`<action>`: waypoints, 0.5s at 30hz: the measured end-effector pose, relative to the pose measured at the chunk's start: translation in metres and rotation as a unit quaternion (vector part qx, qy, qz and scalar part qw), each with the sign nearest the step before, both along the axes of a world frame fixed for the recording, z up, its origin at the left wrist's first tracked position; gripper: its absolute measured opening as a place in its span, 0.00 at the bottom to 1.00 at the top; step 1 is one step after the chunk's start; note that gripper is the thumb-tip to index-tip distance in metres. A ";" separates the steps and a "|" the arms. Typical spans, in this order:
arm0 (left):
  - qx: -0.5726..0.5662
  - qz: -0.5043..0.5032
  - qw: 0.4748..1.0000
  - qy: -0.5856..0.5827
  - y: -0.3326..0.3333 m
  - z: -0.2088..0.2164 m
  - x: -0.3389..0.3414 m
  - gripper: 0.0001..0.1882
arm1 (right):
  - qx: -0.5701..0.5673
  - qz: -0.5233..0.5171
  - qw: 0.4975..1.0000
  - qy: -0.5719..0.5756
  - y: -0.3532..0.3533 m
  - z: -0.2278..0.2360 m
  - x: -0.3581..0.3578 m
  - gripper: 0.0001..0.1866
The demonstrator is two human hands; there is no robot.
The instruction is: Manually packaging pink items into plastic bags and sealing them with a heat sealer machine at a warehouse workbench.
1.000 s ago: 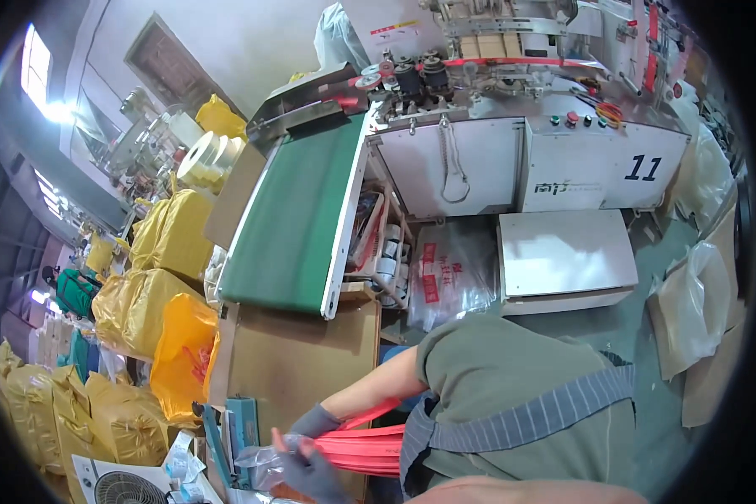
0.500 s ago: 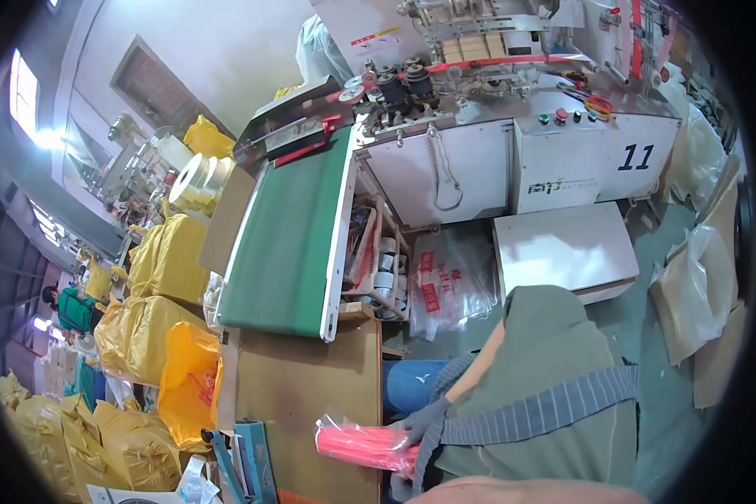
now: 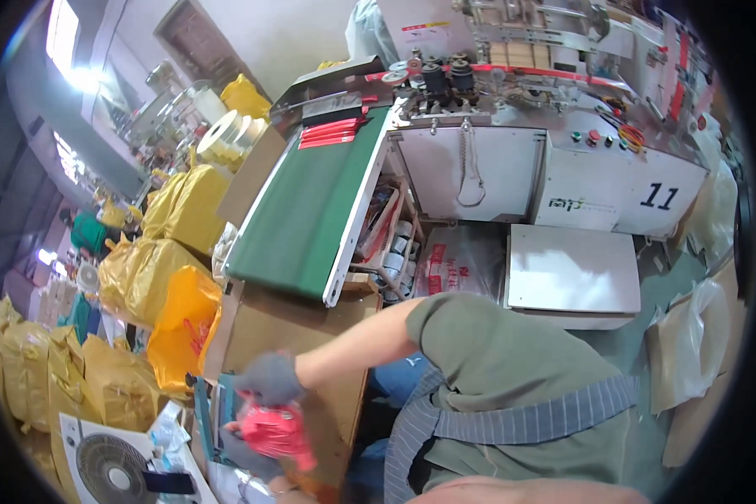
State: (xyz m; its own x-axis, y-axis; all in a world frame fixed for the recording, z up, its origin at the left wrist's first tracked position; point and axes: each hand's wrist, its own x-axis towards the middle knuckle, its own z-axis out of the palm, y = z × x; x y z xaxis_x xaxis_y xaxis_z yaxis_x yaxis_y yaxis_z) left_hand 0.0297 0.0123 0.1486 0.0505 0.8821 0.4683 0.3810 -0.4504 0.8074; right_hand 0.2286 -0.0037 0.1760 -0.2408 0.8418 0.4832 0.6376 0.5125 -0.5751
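Observation:
A pink bundle in clear plastic [image 3: 275, 433] is held between my two grey-gloved hands above the left side of a cardboard surface [image 3: 323, 399]. My right hand [image 3: 269, 380] closes on its upper end, the bare forearm reaching across from the green sleeve. Below it, my left hand [image 3: 250, 454] has its fingers wrapped round the bundle's lower side. Both hands are slightly blurred. Right beside the bundle stands a blue bar-shaped device [image 3: 220, 412], partly hidden by the hands; I cannot tell whether the plastic touches it.
A green conveyor belt [image 3: 298, 214] slopes down toward the cardboard, with several red flat packets [image 3: 331, 133] at its top. A white machine [image 3: 470, 172] stands behind. Yellow sacks [image 3: 189, 206], an orange bag [image 3: 181, 323] and a fan [image 3: 113, 470] line the left.
Both hands have carried the pink bundle left, from beside my body to the blue device. Red packets now lie at the belt's top. The view has shifted.

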 end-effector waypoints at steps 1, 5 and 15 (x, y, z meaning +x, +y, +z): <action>0.040 -0.013 0.991 0.126 0.019 -0.011 -0.024 0.05 | -0.039 -0.025 0.996 -0.078 0.015 0.002 0.005 0.09; 0.071 -0.117 0.898 0.419 0.064 -0.029 -0.082 0.12 | -0.074 -0.045 0.976 -0.201 0.056 0.025 -0.011 0.12; 0.005 0.049 0.980 0.194 0.041 0.065 -0.038 0.13 | 0.021 -0.039 0.999 0.014 0.068 0.037 0.031 0.07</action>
